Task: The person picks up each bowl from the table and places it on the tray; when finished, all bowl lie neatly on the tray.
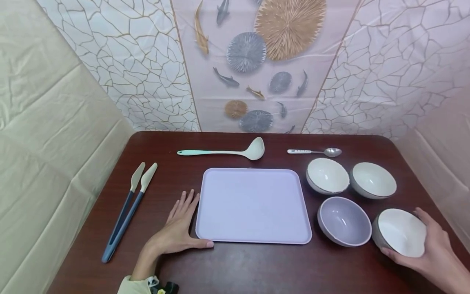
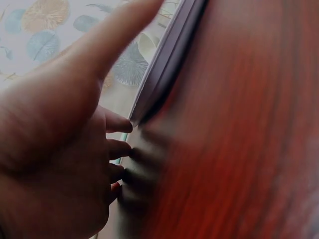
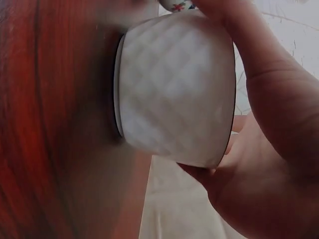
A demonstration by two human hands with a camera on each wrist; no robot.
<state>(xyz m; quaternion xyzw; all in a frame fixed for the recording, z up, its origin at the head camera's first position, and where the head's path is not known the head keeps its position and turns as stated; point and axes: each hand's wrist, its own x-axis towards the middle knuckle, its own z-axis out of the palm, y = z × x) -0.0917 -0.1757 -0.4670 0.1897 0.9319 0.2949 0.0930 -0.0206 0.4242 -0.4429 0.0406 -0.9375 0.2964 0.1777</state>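
My left hand (image 1: 178,229) lies at the near left corner of a lavender tray (image 1: 253,204), its fingers straight along the left side and its thumb at the front edge. In the left wrist view the fingertips are by the tray's rim (image 2: 167,62). At the far right, my right hand (image 1: 437,247) grips a white bowl (image 1: 402,232) round its side, thumb in front and fingers behind. Up close, the bowl's outer wall (image 3: 174,84) has a diamond relief, and its base is at or just above the table; contact is unclear.
Beside the gripped bowl is a lavender bowl (image 1: 344,221), with two white bowls (image 1: 328,175) (image 1: 373,179) behind. A spoon (image 1: 332,152) and a mint-green ladle (image 1: 254,149) lie along the back. Blue-handled tongs (image 1: 126,216) lie at the left of the dark wooden table (image 1: 242,269).
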